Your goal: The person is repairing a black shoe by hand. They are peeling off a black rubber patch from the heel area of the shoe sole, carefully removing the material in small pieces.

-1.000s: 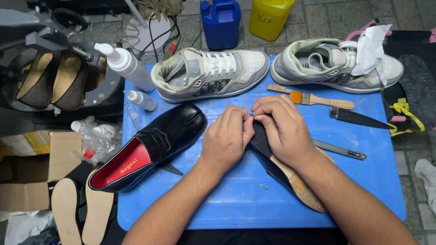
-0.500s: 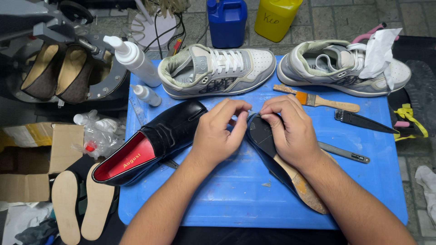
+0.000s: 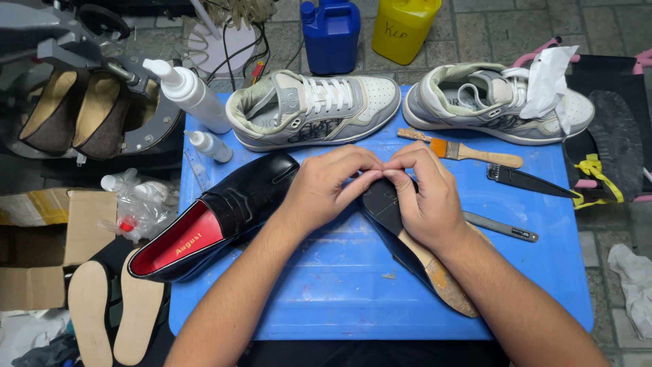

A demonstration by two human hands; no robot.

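Both bare forearms reach forward and converge. The left hand point(image 3: 327, 185) and right hand point(image 3: 422, 197) meet at the fingertips, fingers curled, thumbs tucked under, knuckles up, palms facing down and inward.

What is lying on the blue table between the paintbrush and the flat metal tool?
In the head view, a dark pointed knife lies between the paintbrush above and the flat metal tool below, on the blue table.
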